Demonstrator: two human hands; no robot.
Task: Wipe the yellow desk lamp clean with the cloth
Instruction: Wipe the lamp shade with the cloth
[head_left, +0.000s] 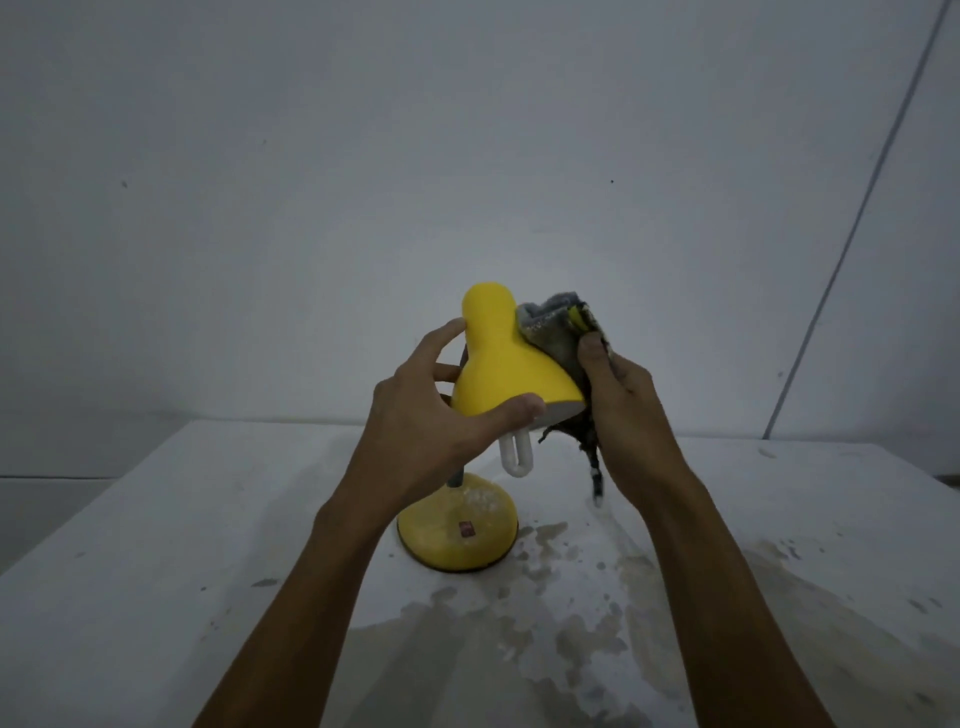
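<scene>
The yellow desk lamp (501, 364) stands on a white table, its round base (457, 530) dusted with pale specks and its white bulb (516, 457) hanging below the shade. My left hand (431, 410) grips the shade from the left, thumb along the rim, fingers curled round the neck. My right hand (618, 405) holds a grey, dirty cloth (558, 332) and presses it against the right side of the shade. A frayed end of the cloth dangles below my palm.
The white table (156, 545) carries wet, stained patches (571, 613) in front of and to the right of the lamp base. A plain grey wall rises behind. A thin dark line (857, 218) runs diagonally down the wall at the right.
</scene>
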